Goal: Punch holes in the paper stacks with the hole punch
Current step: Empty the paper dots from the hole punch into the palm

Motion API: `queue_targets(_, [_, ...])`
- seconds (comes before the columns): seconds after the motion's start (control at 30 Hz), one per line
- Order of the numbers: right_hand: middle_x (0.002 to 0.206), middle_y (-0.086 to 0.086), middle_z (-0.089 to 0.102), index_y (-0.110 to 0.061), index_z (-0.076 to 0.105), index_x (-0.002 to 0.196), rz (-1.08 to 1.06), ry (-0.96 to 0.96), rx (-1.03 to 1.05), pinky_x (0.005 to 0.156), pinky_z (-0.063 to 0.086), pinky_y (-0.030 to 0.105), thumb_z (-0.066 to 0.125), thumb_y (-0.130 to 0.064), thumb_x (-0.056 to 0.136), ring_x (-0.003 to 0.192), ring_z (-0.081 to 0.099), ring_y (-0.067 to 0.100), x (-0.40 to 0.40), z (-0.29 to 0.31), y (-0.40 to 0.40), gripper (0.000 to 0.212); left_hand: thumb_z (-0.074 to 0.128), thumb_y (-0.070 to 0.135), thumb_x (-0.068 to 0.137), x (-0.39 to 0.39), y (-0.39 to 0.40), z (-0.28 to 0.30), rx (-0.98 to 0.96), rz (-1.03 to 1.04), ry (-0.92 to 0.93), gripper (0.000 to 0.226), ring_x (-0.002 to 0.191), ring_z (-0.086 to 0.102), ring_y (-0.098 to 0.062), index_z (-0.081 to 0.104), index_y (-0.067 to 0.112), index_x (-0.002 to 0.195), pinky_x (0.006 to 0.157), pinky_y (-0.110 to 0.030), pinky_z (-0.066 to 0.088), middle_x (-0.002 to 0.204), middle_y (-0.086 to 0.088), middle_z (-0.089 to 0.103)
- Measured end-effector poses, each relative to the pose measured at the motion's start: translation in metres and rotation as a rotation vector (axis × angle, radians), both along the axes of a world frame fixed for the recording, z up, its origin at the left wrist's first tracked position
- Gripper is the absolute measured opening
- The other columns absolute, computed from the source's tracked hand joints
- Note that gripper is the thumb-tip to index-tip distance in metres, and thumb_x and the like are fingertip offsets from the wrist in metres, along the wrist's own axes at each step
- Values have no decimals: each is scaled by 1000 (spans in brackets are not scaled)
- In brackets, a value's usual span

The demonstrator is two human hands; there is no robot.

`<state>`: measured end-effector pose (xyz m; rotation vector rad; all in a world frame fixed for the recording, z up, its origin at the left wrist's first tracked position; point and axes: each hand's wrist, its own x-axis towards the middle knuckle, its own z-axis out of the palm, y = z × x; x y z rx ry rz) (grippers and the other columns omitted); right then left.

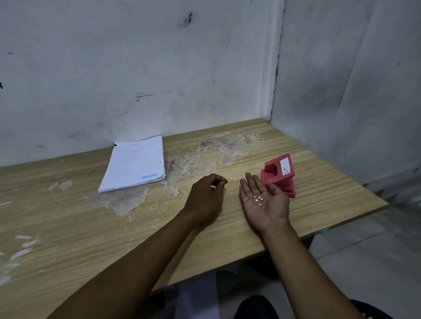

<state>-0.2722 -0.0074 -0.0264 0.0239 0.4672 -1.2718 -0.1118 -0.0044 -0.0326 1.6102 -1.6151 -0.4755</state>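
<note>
A white paper stack (133, 163) with two punched holes along its right edge lies at the back of the wooden table (88, 235), near the wall. A red hole punch (280, 174) stands tipped on its side at the right. My right hand (262, 200) is palm up just left of the punch, with several small white paper dots (259, 198) resting in the palm. My left hand (206, 195) hovers over the table with thumb and fingers pinched together; what it pinches is too small to tell. A few paper dots (231, 179) lie on the table between the hands.
The tabletop has worn, peeled patches (214, 149) in the middle and at the left. Walls close the back and the right side. The table's right corner (385, 204) and front edge drop to a tiled floor.
</note>
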Motion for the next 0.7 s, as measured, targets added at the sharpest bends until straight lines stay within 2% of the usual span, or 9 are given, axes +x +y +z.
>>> queue_targets(0.1, [141,17,59,0,47,146,-48,71,11,119,32,42,37,-21,104,140,46,32,1,0,-9,48,55,31,98,6,-10,-10,42,-12,-119,25,99,60,-9,67,26,119,91,-29,49,117,4,64])
queue_targets(0.2, [140,14,60,-2,47,147,-101,104,22,117,33,41,38,-17,103,140,47,30,1,-3,-15,47,58,45,92,4,-20,-15,54,18,-199,38,107,63,-14,66,29,125,93,-35,52,119,4,65])
queue_targets(0.43, [142,18,58,0,44,147,-127,112,12,120,31,41,39,-18,103,139,47,32,5,-8,-13,48,62,69,75,-18,-43,-13,32,237,-205,50,99,68,-9,75,34,110,88,-38,55,103,13,75])
queue_targets(0.7, [140,17,60,-1,45,148,-120,105,-19,115,35,39,41,-24,104,137,49,31,4,-12,-15,50,61,62,80,-23,-58,-15,49,300,-188,30,92,68,-9,77,43,96,86,-39,53,92,17,76])
